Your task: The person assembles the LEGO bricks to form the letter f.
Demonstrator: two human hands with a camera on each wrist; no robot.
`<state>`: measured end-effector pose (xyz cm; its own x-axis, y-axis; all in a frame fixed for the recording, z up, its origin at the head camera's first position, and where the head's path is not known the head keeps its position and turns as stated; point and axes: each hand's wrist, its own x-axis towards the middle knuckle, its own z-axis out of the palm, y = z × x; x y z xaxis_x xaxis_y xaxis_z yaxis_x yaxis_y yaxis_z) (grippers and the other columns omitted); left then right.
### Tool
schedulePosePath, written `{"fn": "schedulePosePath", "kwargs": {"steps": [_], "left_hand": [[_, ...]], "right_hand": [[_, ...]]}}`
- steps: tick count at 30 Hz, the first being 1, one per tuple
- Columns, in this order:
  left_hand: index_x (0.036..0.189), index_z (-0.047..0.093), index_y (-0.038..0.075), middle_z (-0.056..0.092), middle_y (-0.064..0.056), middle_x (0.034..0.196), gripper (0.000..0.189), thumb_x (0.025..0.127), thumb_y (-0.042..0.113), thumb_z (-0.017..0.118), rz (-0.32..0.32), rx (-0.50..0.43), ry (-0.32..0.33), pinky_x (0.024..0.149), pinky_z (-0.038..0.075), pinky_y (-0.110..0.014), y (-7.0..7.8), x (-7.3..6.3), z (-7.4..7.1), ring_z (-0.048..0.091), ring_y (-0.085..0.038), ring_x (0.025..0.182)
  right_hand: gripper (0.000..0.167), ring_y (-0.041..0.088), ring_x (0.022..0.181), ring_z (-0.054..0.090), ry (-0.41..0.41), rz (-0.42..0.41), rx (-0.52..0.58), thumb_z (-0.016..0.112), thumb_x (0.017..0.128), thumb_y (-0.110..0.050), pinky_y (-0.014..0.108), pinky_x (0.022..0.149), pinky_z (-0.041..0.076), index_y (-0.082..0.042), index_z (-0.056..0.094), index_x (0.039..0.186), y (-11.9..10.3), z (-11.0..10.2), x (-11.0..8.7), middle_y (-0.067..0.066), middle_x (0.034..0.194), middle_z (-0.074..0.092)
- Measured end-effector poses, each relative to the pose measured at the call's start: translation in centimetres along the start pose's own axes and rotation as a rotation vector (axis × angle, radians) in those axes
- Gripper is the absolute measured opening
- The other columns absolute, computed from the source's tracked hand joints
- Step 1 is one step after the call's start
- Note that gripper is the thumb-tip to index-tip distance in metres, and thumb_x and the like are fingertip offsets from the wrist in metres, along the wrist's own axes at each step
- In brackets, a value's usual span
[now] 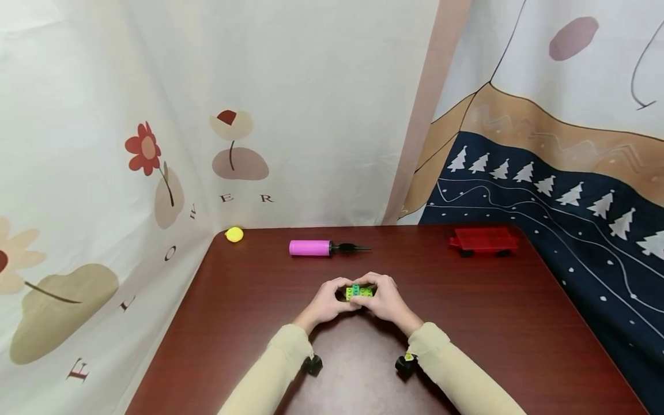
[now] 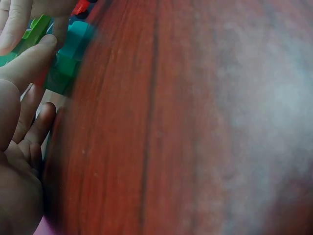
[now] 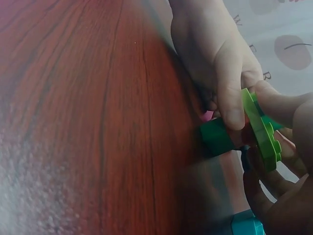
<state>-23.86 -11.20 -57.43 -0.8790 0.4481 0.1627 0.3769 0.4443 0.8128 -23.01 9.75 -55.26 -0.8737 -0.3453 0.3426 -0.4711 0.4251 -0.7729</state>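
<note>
Both hands meet over the middle of the table around a small build of toy bricks. Its lime-green studded piece [image 1: 365, 292] is on top, and in the right wrist view the same lime-green piece [image 3: 265, 139] stands tilted on edge. Below it a dark green brick [image 3: 216, 138] juts out beside the left thumb. My left hand [image 1: 327, 302] grips the build from the left with thumb and fingers. From the other side my right hand [image 1: 388, 301] pinches the lime-green piece. A teal brick [image 2: 78, 38] shows beyond the dark green brick [image 2: 62, 73] in the left wrist view.
On the dark red wooden table [image 1: 233, 334], a purple hand pump [image 1: 310, 248] with a black nozzle lies behind the hands. A yellow lemon-shaped thing [image 1: 234, 234] sits at the far left corner, a red toy wagon [image 1: 485, 240] at the far right. Printed curtains hang behind.
</note>
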Motion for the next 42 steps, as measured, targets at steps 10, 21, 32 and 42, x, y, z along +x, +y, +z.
{"fn": "schedulePosePath", "kwargs": {"steps": [10, 21, 32, 42], "left_hand": [[0.121, 0.074, 0.011, 0.073, -0.001, 0.114, 0.040, 0.086, 0.022, 0.090, -0.007, -0.011, 0.014, 0.092, 0.051, -0.033, -0.2, -0.7, 0.0, 0.063, -0.014, 0.101], [0.122, 0.073, 0.012, 0.072, 0.001, 0.113, 0.042, 0.085, 0.021, 0.090, -0.023, 0.001, -0.008, 0.091, 0.051, -0.029, -0.4, -0.7, 0.4, 0.062, -0.011, 0.099], [0.121, 0.073, 0.010, 0.071, -0.002, 0.114, 0.043, 0.084, 0.021, 0.091, -0.012, 0.037, -0.015, 0.092, 0.051, -0.030, 0.0, -0.2, 0.6, 0.062, -0.013, 0.100], [0.125, 0.072, 0.010, 0.073, -0.003, 0.118, 0.048, 0.083, 0.023, 0.091, 0.005, 0.012, 0.027, 0.094, 0.052, -0.032, 0.3, -0.2, 0.0, 0.064, -0.014, 0.103]], "right_hand": [[0.030, 0.011, 0.090, 0.071, 0.001, -0.018, 0.018, 0.095, 0.079, -0.018, 0.028, 0.077, 0.057, -0.013, 0.082, 0.107, -0.2, 0.6, -0.2, -0.007, 0.101, 0.077], [0.030, 0.011, 0.091, 0.069, -0.012, -0.007, -0.028, 0.094, 0.081, -0.023, 0.029, 0.081, 0.053, -0.016, 0.081, 0.107, 0.0, 0.7, -0.6, -0.009, 0.102, 0.077], [0.036, 0.018, 0.097, 0.070, -0.037, 0.014, -0.091, 0.089, 0.087, -0.025, 0.030, 0.082, 0.055, -0.010, 0.078, 0.117, -0.5, -0.2, -1.1, 0.002, 0.112, 0.077], [0.034, 0.015, 0.093, 0.066, -0.042, -0.041, -0.147, 0.089, 0.086, -0.025, 0.032, 0.081, 0.054, -0.011, 0.076, 0.114, -1.0, -0.3, -0.3, 0.002, 0.109, 0.073]]}}
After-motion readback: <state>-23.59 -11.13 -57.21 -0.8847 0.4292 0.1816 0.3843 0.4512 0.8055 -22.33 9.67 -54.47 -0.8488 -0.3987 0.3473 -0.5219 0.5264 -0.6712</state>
